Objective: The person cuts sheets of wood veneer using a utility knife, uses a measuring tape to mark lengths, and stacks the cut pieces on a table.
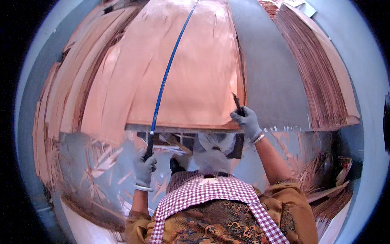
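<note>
A broad stack of thin reddish wood veneer sheets [191,69] lies on a grey worktable [272,81] in front of me. My left hand [144,168], in a grey glove, grips the dark handle end of a long blue rod [164,77] that runs up across the sheets. My right hand [246,120], also gloved, holds a small dark blade [237,102] at the near right edge of the veneer stack. A red-and-white checked apron [203,193] covers my chest.
More veneer piles lean at the left [73,81] and a thick stack stands at the right [321,73]. Offcuts and splinters [101,162] litter the floor below the table edge, with more scraps at the lower right [329,191].
</note>
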Demonstrator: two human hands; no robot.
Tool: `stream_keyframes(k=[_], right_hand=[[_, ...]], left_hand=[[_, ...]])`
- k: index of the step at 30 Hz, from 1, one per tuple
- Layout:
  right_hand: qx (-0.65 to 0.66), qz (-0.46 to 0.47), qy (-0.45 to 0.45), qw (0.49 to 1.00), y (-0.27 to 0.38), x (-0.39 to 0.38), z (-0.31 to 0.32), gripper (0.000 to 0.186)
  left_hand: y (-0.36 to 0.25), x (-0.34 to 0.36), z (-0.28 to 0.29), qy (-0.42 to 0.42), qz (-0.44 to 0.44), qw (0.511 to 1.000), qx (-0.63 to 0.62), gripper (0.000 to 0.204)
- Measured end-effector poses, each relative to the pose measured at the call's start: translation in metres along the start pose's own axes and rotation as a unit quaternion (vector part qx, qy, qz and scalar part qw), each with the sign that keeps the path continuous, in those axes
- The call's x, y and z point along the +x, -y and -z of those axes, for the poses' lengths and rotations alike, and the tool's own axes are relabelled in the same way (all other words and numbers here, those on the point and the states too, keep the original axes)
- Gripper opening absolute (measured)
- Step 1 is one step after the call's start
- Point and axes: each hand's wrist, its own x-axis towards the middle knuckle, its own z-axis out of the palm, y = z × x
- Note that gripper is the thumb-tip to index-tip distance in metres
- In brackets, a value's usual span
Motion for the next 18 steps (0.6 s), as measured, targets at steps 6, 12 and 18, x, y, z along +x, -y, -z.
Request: stream_keyframes(k=[6, 12, 18], right_hand=[[0.079, 0.065, -0.049, 0.993, 0.04, -0.003, -0.039, 0.021], [0.115, 0.101, -0.047, 0.987, 0.079, -0.011, -0.057, 0.027], [0.101, 0.202, 0.009, 0.974, 0.14, 0.012, -0.108, 0.029]], left_hand=[[-0.019, 0.039, 0.03, 0.042, 0.002, 0.999, -0.032, 0.008], [-0.022, 0.06, 0.056, 0.061, 0.031, 0.996, -0.054, 0.003], [-0.001, 0.062, 0.063, 0.084, 0.029, 0.993, -0.077, 0.004]])
